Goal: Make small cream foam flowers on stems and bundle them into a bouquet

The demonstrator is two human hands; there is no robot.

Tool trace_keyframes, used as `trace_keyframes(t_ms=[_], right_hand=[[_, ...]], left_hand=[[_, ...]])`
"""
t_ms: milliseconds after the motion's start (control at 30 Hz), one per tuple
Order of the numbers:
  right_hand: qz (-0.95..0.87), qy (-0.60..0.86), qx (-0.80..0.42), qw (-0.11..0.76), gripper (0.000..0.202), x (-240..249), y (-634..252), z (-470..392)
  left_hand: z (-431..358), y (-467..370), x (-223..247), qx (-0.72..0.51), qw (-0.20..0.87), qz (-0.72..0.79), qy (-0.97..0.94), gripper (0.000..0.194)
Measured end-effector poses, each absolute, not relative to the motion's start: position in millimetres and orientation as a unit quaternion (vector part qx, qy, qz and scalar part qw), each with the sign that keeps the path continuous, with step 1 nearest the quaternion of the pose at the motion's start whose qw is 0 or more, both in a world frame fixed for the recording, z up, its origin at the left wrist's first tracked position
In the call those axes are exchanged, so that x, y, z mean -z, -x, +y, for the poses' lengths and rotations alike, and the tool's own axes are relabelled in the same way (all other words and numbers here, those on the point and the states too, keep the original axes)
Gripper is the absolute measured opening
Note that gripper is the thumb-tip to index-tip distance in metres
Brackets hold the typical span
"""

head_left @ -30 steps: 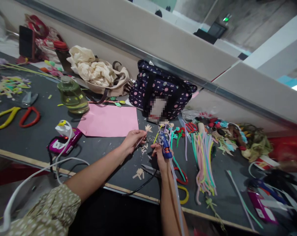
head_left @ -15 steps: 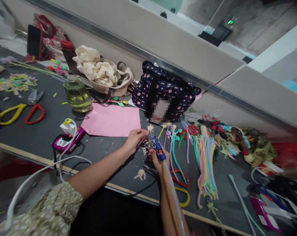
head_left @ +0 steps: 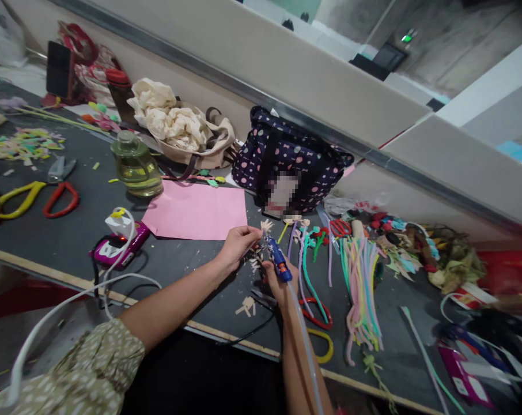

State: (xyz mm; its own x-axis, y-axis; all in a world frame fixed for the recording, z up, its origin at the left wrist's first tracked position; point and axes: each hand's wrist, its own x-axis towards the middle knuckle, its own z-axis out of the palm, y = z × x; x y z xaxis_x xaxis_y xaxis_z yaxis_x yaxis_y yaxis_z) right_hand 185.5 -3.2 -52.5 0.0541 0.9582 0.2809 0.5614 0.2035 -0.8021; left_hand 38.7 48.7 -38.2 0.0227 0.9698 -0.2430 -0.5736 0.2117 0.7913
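Note:
My right hand [head_left: 282, 288] is wrapped round a blue glue gun [head_left: 277, 258], with a long clear glue stick [head_left: 306, 351] trailing from its back over my forearm. Bits of pale fluff or scrap cling near the gun's nozzle. Close to that nozzle, my left hand [head_left: 237, 249] pinches a small cream petal-like piece [head_left: 267, 226] between thumb and fingertips. How the fingers meet the piece is partly hidden. Below my hands lie cream strips [head_left: 246, 307] and small scraps on the dark table. Scissors with red and yellow handles [head_left: 322, 346] rest beside my right forearm.
A pink sheet [head_left: 198, 210] lies left of my hands, near a green bottle [head_left: 136, 164] and a purple power box [head_left: 119, 245] with a white cable. Behind stands a navy patterned bag [head_left: 248, 158]. Pastel pipe cleaners [head_left: 362, 288] lie to the right.
My left hand and the cream piece have shifted very slightly to the right. The glue gun stays almost where it was in my right hand.

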Motion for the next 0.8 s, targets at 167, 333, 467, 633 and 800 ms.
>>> trace_keyframes(t_ms=[167, 333, 467, 633, 800], right_hand=[[-0.683, 0.561, -0.239, 0.402, 0.031, 52, -190, -2], [-0.638, 0.589, -0.242, 0.433, 0.037, 52, -184, -2], [-0.62, 0.592, -0.265, 0.442, 0.037, 51, -181, -3], [-0.627, 0.591, -0.271, 0.428, 0.034, 48, -183, -3], [-0.613, 0.62, -0.227, 0.434, 0.031, 43, -192, 3]], left_hand=[[49, -38, 38, -0.582, 0.668, 0.389, -0.252, 0.021], [49, -38, 36, -0.583, 0.667, 0.393, -0.248, 0.022], [48, -38, 34, -0.582, 0.671, 0.391, -0.243, 0.022], [49, -37, 35, -0.586, 0.671, 0.385, -0.24, 0.021], [51, -33, 34, -0.61, 0.66, 0.375, -0.229, 0.02]])
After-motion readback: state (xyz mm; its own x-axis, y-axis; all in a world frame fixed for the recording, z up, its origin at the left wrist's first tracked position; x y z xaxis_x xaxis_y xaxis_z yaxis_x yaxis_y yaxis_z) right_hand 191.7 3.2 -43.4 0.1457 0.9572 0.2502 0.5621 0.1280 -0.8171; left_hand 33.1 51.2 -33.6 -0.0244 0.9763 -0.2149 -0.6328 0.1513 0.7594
